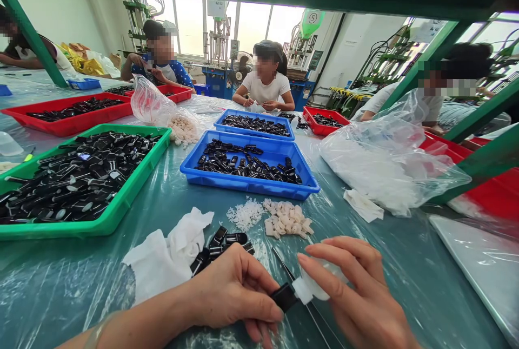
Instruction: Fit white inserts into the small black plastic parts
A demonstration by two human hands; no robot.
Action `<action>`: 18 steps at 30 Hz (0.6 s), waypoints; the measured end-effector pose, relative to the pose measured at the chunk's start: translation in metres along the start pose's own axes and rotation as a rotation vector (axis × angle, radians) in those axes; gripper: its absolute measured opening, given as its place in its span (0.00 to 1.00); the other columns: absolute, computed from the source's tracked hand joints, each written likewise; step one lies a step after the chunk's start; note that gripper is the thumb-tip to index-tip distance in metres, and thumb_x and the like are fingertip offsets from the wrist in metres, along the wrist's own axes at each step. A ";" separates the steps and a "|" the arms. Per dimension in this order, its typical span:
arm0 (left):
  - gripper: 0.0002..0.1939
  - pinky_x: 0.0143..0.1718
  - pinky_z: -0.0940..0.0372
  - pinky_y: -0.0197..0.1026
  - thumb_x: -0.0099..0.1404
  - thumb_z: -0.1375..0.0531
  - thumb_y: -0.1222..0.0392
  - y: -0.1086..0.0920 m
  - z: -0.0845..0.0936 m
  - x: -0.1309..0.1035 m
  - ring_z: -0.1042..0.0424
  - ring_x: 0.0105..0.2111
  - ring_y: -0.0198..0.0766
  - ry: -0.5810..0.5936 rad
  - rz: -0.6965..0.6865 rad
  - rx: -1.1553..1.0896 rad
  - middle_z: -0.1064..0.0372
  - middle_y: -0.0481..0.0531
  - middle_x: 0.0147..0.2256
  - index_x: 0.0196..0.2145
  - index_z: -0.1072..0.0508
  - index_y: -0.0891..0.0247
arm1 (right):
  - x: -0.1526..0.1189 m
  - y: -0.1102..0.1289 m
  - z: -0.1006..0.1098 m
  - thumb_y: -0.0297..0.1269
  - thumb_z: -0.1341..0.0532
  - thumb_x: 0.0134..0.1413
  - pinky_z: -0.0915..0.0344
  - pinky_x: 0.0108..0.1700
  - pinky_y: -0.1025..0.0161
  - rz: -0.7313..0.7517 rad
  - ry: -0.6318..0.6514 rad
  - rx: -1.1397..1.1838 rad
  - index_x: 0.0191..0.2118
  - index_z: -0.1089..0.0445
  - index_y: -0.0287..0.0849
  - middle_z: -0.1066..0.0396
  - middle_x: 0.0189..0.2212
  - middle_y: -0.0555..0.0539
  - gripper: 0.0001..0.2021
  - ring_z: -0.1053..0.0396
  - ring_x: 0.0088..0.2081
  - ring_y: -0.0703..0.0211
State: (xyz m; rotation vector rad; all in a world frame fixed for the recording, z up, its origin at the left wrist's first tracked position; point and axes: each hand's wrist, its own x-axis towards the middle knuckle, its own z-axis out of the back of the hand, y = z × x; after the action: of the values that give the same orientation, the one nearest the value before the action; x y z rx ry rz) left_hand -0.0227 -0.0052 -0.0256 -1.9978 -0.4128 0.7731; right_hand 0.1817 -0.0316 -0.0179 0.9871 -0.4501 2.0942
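My left hand (237, 292) pinches a small black plastic piece (284, 298) between thumb and fingers. In my right hand (363, 289) is a small translucent white bottle (316, 284), tipped over so its white nozzle end meets the black piece. Whether the two touch is hard to tell. Metal tweezers (284, 263) lie on the table, partly hidden by both hands. Beyond my left hand sit several more black pieces (221, 242) beside a crumpled white cloth (162, 257). Small pale parts (287, 219) and tiny clear bits (245, 214) form two piles ahead.
Blue trays (247, 181) and a green tray (117, 213) hold black pieces. Red trays (68, 131) stand farther left. At right are a clear plastic bag (381, 170) and a white board (482, 262). Green posts (430, 73) flank the table; several people sit around it.
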 end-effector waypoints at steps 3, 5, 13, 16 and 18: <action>0.06 0.19 0.36 0.27 0.48 0.37 0.65 0.000 -0.001 0.000 0.29 0.18 0.29 -0.001 0.003 -0.004 0.29 0.49 0.20 0.26 0.23 0.70 | 0.001 0.001 0.000 0.23 0.50 0.57 0.41 0.41 0.56 0.017 0.022 -0.008 0.39 0.30 0.46 0.29 0.32 0.46 0.14 0.37 0.39 0.56; 0.06 0.19 0.36 0.27 0.48 0.37 0.65 0.000 -0.001 0.000 0.29 0.18 0.29 0.000 0.009 0.000 0.29 0.50 0.20 0.26 0.23 0.70 | 0.002 0.001 0.001 0.23 0.50 0.56 0.41 0.40 0.56 0.018 0.015 -0.018 0.39 0.30 0.45 0.29 0.32 0.46 0.14 0.37 0.39 0.56; 0.07 0.18 0.36 0.27 0.46 0.36 0.65 0.000 -0.003 0.001 0.30 0.18 0.30 -0.010 0.017 -0.011 0.30 0.50 0.19 0.25 0.23 0.71 | 0.007 0.001 0.008 0.21 0.48 0.53 0.38 0.39 0.59 0.053 0.065 -0.083 0.38 0.30 0.46 0.28 0.32 0.47 0.15 0.35 0.37 0.58; 0.08 0.18 0.36 0.27 0.46 0.36 0.65 0.001 -0.002 0.001 0.30 0.18 0.30 -0.008 0.014 -0.014 0.30 0.50 0.19 0.26 0.23 0.71 | 0.009 0.001 0.008 0.22 0.48 0.54 0.38 0.39 0.59 0.064 0.057 -0.069 0.38 0.30 0.45 0.28 0.31 0.46 0.14 0.35 0.37 0.58; 0.08 0.18 0.36 0.28 0.46 0.36 0.65 0.001 -0.002 0.001 0.30 0.17 0.30 -0.004 0.012 -0.013 0.29 0.50 0.19 0.26 0.23 0.71 | 0.009 0.001 0.007 0.22 0.48 0.54 0.38 0.39 0.59 0.071 0.051 -0.054 0.37 0.29 0.44 0.28 0.31 0.46 0.13 0.35 0.37 0.58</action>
State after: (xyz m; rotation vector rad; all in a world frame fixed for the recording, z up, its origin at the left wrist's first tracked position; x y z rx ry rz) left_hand -0.0206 -0.0061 -0.0262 -2.0132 -0.4090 0.7835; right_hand 0.1809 -0.0322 -0.0061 0.8960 -0.5202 2.1538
